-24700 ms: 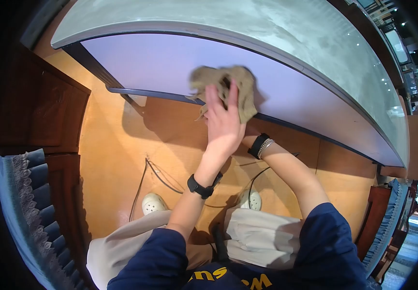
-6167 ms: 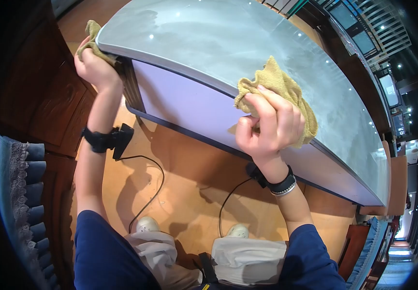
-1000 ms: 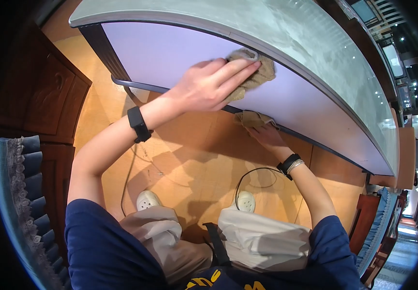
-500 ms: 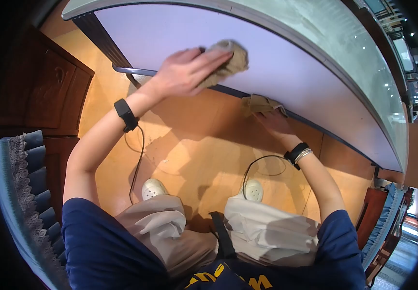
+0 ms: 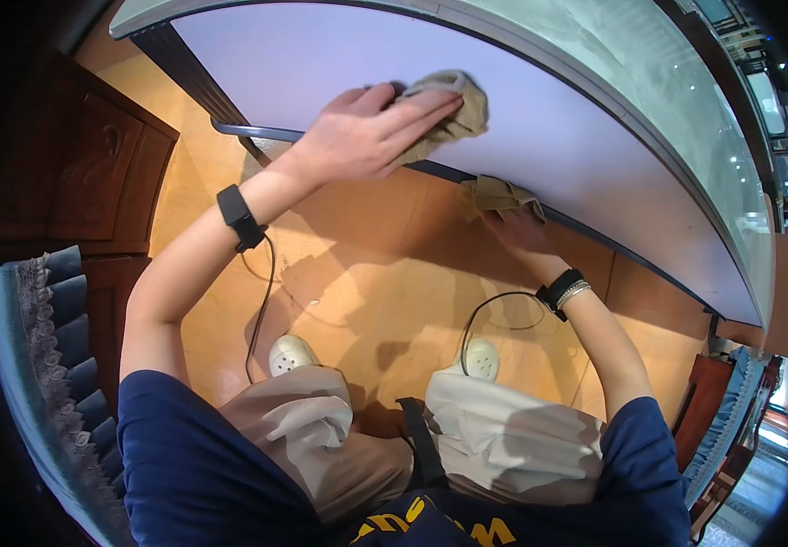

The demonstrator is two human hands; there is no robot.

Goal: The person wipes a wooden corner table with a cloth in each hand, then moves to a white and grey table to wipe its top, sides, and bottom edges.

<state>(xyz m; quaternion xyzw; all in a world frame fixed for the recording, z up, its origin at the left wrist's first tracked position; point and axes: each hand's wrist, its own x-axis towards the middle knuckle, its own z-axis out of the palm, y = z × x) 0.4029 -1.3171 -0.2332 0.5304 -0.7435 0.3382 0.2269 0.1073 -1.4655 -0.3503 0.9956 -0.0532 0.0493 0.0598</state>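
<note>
One pale lilac panel, upright, stood beneath a glossy grey-green tabletop, with a dark rail along its lower edge. One left hand, fingers extended together, grasped a bunched brown upper cloth over the panel's face, left of the panel's middle. One right hand, lower down, grasped a folded lower cloth, also brown, at the panel's bottom edge; its fingertips were hidden from me by the fabric. One left wristband and one right wristband, both black, were worn on the arms before the panel, a silver bracelet just beside the latter. One pair of pale clogs stood on the tan floor, well apart from the panel. One red-brown wooden cabinet stood left of the panel, apart from it
</note>
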